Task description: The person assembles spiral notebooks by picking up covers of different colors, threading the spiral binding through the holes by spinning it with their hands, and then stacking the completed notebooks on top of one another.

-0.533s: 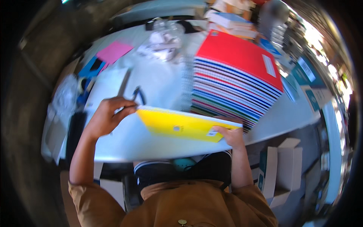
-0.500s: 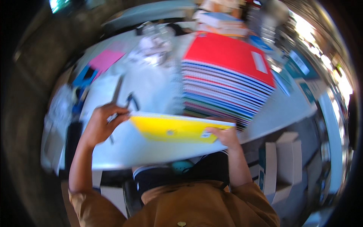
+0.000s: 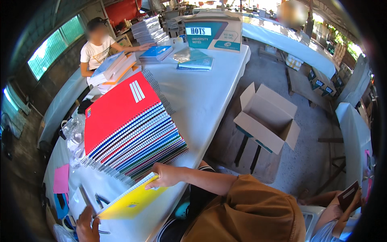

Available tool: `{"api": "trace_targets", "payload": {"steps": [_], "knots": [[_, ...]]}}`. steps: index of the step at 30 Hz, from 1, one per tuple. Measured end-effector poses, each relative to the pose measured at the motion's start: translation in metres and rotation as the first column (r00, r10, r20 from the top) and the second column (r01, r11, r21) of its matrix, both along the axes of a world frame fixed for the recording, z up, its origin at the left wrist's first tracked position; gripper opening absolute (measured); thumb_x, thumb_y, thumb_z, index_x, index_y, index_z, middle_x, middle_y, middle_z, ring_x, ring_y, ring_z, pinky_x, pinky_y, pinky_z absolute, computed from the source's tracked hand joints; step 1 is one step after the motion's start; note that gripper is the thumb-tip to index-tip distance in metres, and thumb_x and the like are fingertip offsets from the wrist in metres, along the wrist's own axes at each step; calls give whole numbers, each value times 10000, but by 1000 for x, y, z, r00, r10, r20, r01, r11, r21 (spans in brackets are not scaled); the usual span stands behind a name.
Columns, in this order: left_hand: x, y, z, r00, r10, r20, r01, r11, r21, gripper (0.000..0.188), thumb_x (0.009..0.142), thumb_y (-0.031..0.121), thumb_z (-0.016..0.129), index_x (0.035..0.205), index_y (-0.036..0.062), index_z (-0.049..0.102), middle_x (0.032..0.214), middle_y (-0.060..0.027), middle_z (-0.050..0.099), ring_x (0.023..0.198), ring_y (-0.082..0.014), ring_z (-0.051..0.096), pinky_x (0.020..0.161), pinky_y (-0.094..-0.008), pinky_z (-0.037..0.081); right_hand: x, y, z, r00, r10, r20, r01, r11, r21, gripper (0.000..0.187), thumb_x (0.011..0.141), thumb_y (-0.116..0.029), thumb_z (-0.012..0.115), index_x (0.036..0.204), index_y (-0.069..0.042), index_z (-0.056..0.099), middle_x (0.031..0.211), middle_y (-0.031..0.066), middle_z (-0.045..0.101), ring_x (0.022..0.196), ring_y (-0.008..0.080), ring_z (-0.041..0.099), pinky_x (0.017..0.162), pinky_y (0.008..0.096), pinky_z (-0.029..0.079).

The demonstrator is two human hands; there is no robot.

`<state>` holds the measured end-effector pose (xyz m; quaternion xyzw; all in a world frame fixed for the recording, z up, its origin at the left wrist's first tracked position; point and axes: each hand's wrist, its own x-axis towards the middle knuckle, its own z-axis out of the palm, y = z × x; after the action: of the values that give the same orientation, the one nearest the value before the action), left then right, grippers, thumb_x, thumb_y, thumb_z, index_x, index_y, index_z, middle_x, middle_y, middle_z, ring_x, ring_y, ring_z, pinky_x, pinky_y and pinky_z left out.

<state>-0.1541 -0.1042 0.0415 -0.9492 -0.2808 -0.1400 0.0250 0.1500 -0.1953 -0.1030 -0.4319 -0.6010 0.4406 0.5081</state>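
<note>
A yellow spiral notebook (image 3: 135, 201) slants over the near left of the table, its coil edge up. My right hand (image 3: 163, 176) grips its upper right end, with the thumb on the yellow cover. My left hand (image 3: 86, 226) is closed at the lower left corner, by the end of the coil; its fingertips are partly hidden. Dark curved tool handles (image 3: 101, 199), perhaps of pliers, show beside that corner. Just beyond the notebook stands a tall stack of spiral notebooks with a red one (image 3: 119, 109) on top.
A co-worker (image 3: 96, 52) sits at the far left by notebook piles (image 3: 115, 68). A printed carton (image 3: 213, 32) stands at the table's far end. To the right, an open carton (image 3: 268, 113) sits below table height. Clear plastic (image 3: 74, 135) and a pink sheet (image 3: 61, 178) lie left.
My view has swung to the right and up, so the stack and hands appear further left. Both hands stay at the ends of the yellow notebook. The co-worker has come into view.
</note>
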Motion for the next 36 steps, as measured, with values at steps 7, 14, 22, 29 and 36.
{"api": "trace_targets", "payload": {"steps": [7, 14, 22, 29, 36], "knots": [[6, -9, 16, 942, 189, -277, -203, 979, -23, 328, 798, 208, 643, 1035, -1, 559, 1053, -178, 583, 943, -306, 573, 782, -376, 454, -5, 8, -13, 998, -5, 55, -4, 988, 157, 305, 823, -142, 621, 1128, -138, 618, 904, 110, 671, 677, 142, 578, 649, 267, 457], [7, -13, 4, 975, 189, -114, -189, 982, 8, 198, 596, 71, 743, 683, 20, 573, 688, -127, 579, 679, -311, 576, 593, -383, 436, -9, -3, -2, 999, 14, 38, -20, 984, 175, 344, 768, -51, 629, 1101, -138, 637, 1048, 119, 644, 862, 195, 612, 775, 270, 455], [4, -21, 5, 904, 286, -318, -329, 940, -88, 334, 610, 65, 745, 895, 24, 576, 912, -131, 599, 822, -306, 582, 693, -393, 441, -9, -7, -3, 995, 81, 63, -92, 977, 194, 559, 628, 147, 492, 1106, -106, 631, 1108, 112, 617, 965, 222, 615, 862, 273, 439], [7, -21, 9, 917, 297, -266, -320, 946, -45, 345, 613, 53, 741, 911, 6, 574, 879, -137, 586, 811, -319, 576, 702, -398, 454, -11, -5, -6, 994, 70, 80, -85, 974, 208, 579, 605, 141, 514, 1108, -120, 634, 1105, 112, 619, 962, 226, 616, 883, 271, 424], [-3, -22, 4, 953, 222, -206, -220, 975, 36, 322, 600, 59, 747, 866, 24, 569, 807, -119, 561, 758, -297, 559, 656, -400, 438, -12, -5, -2, 992, 76, 99, -96, 970, 223, 614, 586, 113, 502, 1134, -136, 618, 1054, 141, 634, 932, 242, 625, 857, 283, 437]]}}
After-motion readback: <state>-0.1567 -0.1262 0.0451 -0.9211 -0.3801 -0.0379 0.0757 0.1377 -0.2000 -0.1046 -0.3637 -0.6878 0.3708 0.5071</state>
